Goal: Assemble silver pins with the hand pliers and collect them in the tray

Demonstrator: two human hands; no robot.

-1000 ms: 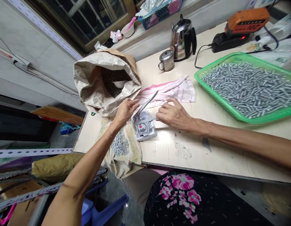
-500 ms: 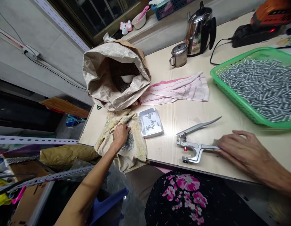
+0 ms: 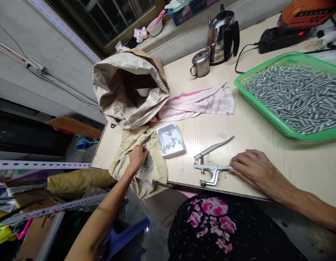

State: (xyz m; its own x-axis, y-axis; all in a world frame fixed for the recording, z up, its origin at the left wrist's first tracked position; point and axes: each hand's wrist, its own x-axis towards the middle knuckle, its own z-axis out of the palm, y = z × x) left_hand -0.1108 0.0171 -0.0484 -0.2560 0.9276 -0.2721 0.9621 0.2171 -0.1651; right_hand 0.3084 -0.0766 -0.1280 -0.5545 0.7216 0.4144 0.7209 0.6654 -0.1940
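Note:
My left hand [image 3: 138,156] is closed, fingertips down in a pile of small metal pins [image 3: 146,165]; what they pinch is hidden. That pile lies on a patterned yellowish cloth [image 3: 161,174] at the table's front edge. My right hand [image 3: 256,170] lies low over the table, its fingers closed over the end of the lower handle of silver hand pliers [image 3: 215,172]. The pliers lie flat with jaws to the left, spring showing and upper handle raised apart. Between cloth and pliers sits a shallow white tray [image 3: 181,149] with several metal pins in it.
An open sack [image 3: 108,98] with a white scoop stands behind the cloth. Beyond are a pink-striped towel [image 3: 206,103], a metal cup [image 3: 202,65] and a kettle [image 3: 220,40]. A green basket [image 3: 273,119] full of metal pins stands right, near an orange tool [image 3: 303,16] on a charger.
My right hand and the pliers have slid left, closer to the white tray. My left hand stays at the pin pile, shifted only slightly. The whole view has moved a little.

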